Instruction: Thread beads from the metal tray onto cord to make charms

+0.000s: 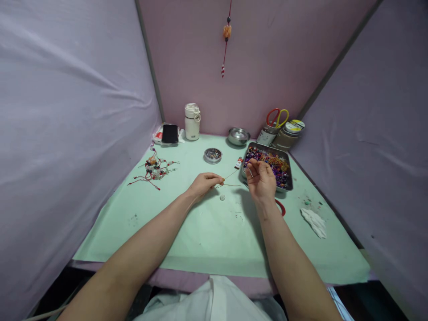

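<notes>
Near the middle of the green-covered table, my left hand (204,183) pinches a small orange bead (222,181) with thin golden cords coming out of it. One cord (231,175) runs up to the right toward my right hand (261,177), which is raised at the near left part of the bead tray (291,177). Its thumb and forefinger are pressed together, apparently on the thin cord. Another cord end lies loose to the right of my left hand. A small pale flower-shaped piece (222,197) rests on the table just below the left fingertips.
Beaded red-cord strings (156,168) lie at the left. Behind stand a round dish (213,155), a white bottle (192,122), a metal bowl (238,136) and jars with scissors (277,118). A red handle (281,207) and white cloth (313,222) are at the right.
</notes>
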`<state>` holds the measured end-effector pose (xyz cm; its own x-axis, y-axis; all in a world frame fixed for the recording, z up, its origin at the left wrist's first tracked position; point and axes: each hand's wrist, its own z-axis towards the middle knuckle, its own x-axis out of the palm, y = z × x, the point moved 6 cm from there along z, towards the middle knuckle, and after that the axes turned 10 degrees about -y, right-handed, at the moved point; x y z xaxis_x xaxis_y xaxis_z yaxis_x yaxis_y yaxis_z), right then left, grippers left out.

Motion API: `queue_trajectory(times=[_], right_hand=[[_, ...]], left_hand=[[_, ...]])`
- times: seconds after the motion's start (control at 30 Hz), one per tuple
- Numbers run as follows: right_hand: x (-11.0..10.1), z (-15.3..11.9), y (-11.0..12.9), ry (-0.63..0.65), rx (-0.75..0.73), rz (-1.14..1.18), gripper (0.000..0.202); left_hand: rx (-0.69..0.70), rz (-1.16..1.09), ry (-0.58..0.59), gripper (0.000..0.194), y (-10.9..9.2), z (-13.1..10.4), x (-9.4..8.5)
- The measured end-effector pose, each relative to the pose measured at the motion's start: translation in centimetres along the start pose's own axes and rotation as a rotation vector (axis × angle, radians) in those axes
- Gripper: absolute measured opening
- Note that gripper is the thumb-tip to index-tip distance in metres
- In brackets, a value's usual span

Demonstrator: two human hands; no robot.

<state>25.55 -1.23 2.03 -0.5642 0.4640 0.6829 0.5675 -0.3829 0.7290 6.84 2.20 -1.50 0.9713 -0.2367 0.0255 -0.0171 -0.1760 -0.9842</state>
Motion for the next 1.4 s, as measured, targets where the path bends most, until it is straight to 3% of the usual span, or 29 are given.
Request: queue_trajectory(times=[0.37, 0.77, 1.0, 1.2, 1.27, 1.4], right_hand=[[-0.2, 0.1, 0.6, -0.020, -0.112, -0.136, 0.028], [0.7, -1.5, -1.3, 0.068, -0.092, -0.421, 0.030], [1.4, -3.0, -3.6, 0.247, 0.024, -0.555, 0.028], [1.2, -3.2, -5.3, 0.329, 0.137, -0.592, 0.026], [1.1, -3.0, -5.1, 0.344, 0.071, -0.669, 0.027], [1.2, -2.8, -2.9, 0.277, -0.333, -0.947, 0.027]], left_hand=[[-0.007, 0.062, 0.084, 0.029, -0.5, -0.6, 0.3], [0.039, -0.060, 0.284, 0.028, -1.9, -1.3, 0.5], [0.145, -0.199, 0.267, 0.025, -3.4, -1.8, 0.4], [0.114, -0.226, 0.165, 0.028, -2.6, -1.3, 0.6], [0.120, -0.221, 0.109, 0.029, -2.3, -0.9, 0.4], [0.159, -0.167, 0.004, 0.030, -1.7, -0.1, -0.1]])
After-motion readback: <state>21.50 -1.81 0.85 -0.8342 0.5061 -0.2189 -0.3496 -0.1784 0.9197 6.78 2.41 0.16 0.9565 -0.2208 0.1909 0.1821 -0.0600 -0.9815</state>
